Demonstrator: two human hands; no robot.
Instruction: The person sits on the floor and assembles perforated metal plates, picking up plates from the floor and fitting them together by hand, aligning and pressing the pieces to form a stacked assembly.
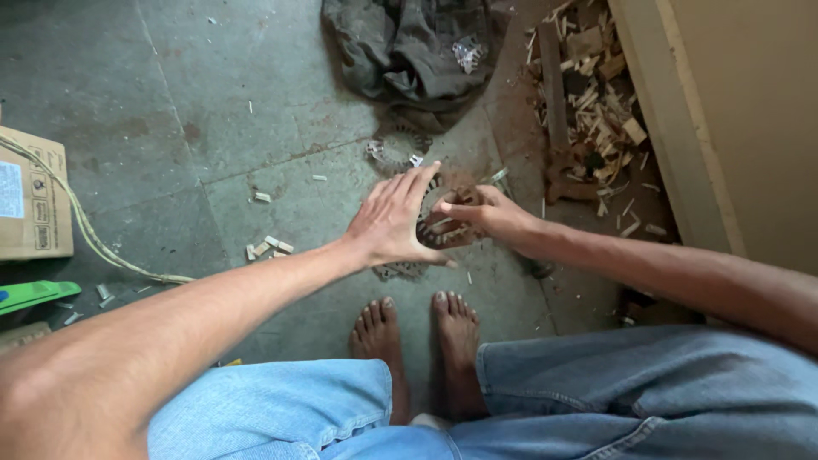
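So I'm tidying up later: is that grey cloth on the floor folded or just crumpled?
Crumpled. The grey cloth lies in a loose heap on the floor, with uneven creases and no straight folded edges, beyond both hands.

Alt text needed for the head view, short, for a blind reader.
Seen from above, a squatting person's left hand lies spread over a round toothed metal ring on the stone floor while the right hand pinches its edge; wood scraps lie nearby.

The left hand [394,223] hides most of the toothed metal ring [443,228]; the cardboard box [32,198] is cut off by the left edge.
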